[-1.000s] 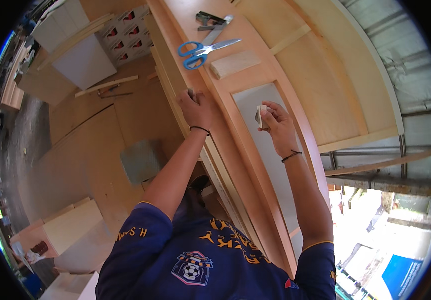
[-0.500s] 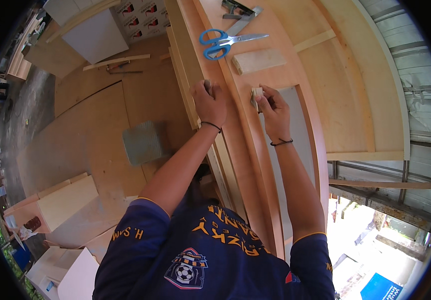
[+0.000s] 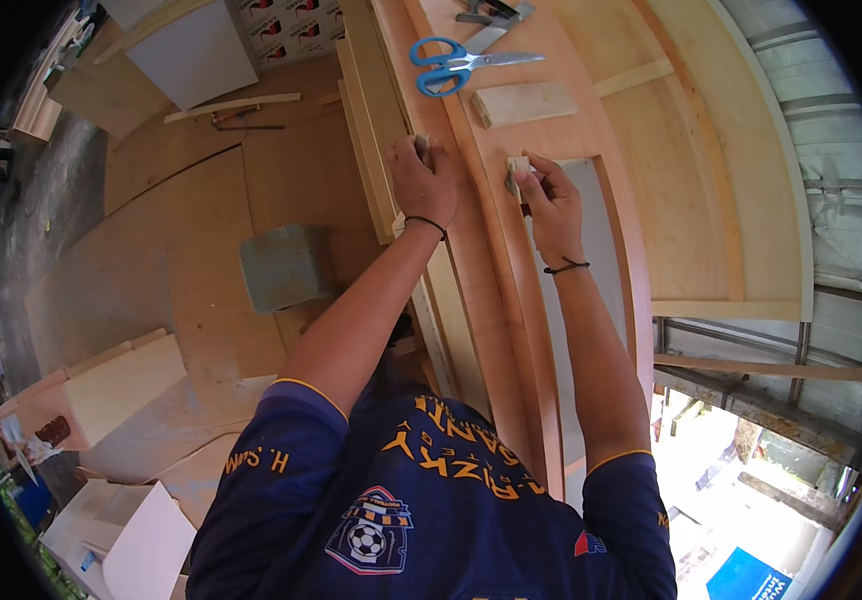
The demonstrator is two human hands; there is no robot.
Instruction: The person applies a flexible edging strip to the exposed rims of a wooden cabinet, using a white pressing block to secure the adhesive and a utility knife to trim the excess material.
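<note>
My right hand (image 3: 556, 215) pinches a small pale wooden block (image 3: 519, 164) between thumb and fingers, with a greyish edge showing along its left side. The block is at the near-left corner of a rectangular opening in the wood-coloured cabinet panel (image 3: 591, 135). Over the panel's long left edge, my left hand (image 3: 425, 188) is closed, its fingers curled; what they hold, if anything, is too small to make out. Farther up the panel lie blue-handled scissors (image 3: 456, 67) and a flat pale wood piece (image 3: 524, 104).
Beyond the scissors rest a metal ruler (image 3: 499, 32) and a dark clamp-like tool (image 3: 486, 10). A grey-green block-shaped stool (image 3: 281, 268) stands on the board-covered floor at left. A large plywood panel (image 3: 701, 200) stands at right, and a white box (image 3: 136, 545) sits lower left.
The whole view has shifted slightly, so the panel and scissors appear a little higher. Both hands keep nearly the same place against the panel and the same grip.
</note>
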